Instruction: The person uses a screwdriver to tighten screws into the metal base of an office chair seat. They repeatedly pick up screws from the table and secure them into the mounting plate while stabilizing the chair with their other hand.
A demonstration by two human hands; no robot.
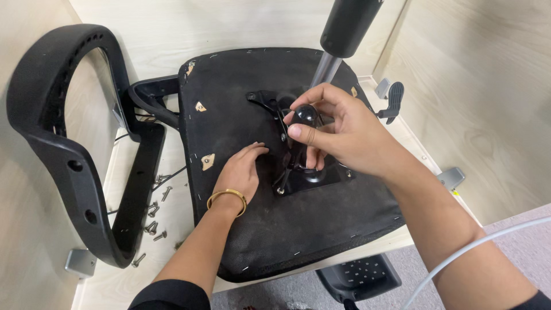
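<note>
Office chair seat (275, 229) upside down on light wooden table (149, 34), black fabric underside up, staples visible along edges.

Right hand (344, 135): fingers curled closed around black round knob (305, 113) at top of a dark handle or tool standing over the metal mechanism plate (298, 172). Thumb and forefinger pinch the knob; remaining fingers wrapped lower on the shaft. Tip of tool hidden behind the fingers, so contact with a bolt cannot be told.

Left hand (244, 169): flat, palm down on seat underside, just left of the plate, fingers loosely spread, holding nothing. Gold bangle (227, 198) on wrist.

Orientation: knobbed handle roughly upright, long axis near vertical, knob toward camera, working end down into plate. Gas-lift column (338, 40) rises from the plate and leans up and right, chrome section below, black sleeve above.

Progress, judged: plate sits on seat with column in place; a bolt head shows at near-left corner of the plate. Whether bolts are going in or coming out cannot be told. Loose screws (154, 221) scattered on table to left of seat, so fastening work looks partway. Black backrest frame (74, 149) lies detached beside seat, left. Armrest piece (393, 100) at far right, apart from seat. Another black part (359, 278) below table edge.
</note>
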